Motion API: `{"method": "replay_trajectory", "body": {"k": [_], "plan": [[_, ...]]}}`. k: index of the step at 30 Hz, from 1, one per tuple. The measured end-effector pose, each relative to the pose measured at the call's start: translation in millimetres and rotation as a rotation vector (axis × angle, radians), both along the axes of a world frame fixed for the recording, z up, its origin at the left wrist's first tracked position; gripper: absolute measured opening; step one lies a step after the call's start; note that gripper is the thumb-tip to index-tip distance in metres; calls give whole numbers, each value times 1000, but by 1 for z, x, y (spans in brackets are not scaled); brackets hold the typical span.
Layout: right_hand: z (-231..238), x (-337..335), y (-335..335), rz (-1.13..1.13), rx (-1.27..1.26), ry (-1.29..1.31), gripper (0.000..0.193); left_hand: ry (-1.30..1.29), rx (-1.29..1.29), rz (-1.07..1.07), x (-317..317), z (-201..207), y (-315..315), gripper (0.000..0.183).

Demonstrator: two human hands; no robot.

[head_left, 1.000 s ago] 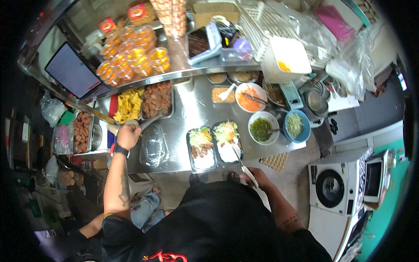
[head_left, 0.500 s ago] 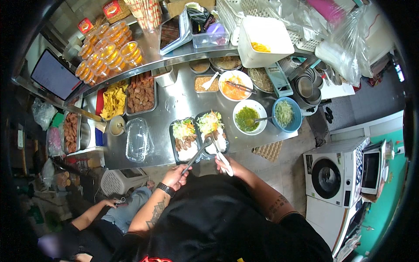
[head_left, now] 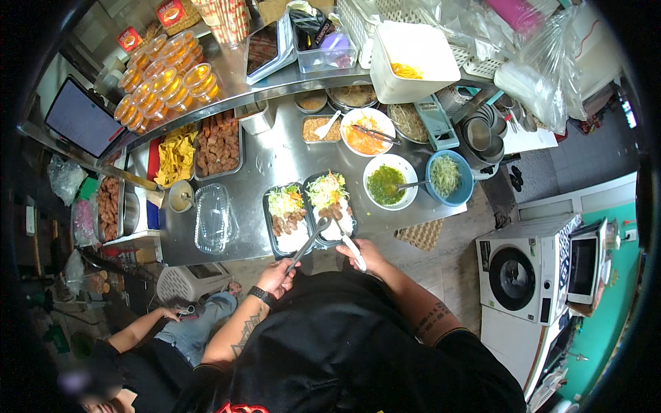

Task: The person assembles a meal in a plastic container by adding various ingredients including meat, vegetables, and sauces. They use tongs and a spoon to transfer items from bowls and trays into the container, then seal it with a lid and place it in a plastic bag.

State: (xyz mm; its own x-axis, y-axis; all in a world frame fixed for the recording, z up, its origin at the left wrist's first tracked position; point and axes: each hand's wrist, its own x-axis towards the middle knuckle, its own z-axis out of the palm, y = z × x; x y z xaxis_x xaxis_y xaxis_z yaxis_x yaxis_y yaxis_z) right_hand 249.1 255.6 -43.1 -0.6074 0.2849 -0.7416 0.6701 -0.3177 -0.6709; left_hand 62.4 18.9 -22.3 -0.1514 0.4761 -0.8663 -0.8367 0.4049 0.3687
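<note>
Two black takeaway trays lie side by side at the counter's front edge. The left tray (head_left: 273, 237) holds shredded vegetables, brown meat pieces and white rice. Similar food fills the right tray (head_left: 309, 195). My left hand (head_left: 277, 277) is closed around the handle of a dark metal spoon (head_left: 323, 224), its bowl over the inner edge of the right tray. In my right hand (head_left: 365, 256) is a white-handled utensil (head_left: 358, 256); its thin metal end points into the right tray, beside the meat. Whether it is a knife or scissors is unclear.
A clear plastic lid (head_left: 213, 219) lies left of the trays. To the right stand a bowl of green sauce (head_left: 412, 180) and a blue basin (head_left: 449, 201). Meat (head_left: 219, 148) fills a pan behind. Lidded sauce cups (head_left: 167, 82) crowd the shelf. Another person (head_left: 148, 334) sits at lower left.
The whole view has shifted slightly. More brown meat shows in the right tray, near the spoon. Both hands keep their grip on the utensils.
</note>
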Motion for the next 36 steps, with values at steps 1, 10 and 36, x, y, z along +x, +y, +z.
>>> {"method": "replay_trajectory", "body": {"k": [1, 10, 36], "plan": [[1, 1, 3, 24, 18, -2, 51, -3, -10, 3, -1, -1, 0, 22], [-9, 14, 18, 78, -138, 96, 51, 39, -18, -118, -23, 8, -1, 21], [52, 22, 56, 459, 141, -63, 46, 386, -90, -361, -42, 30, 4, 26]]}}
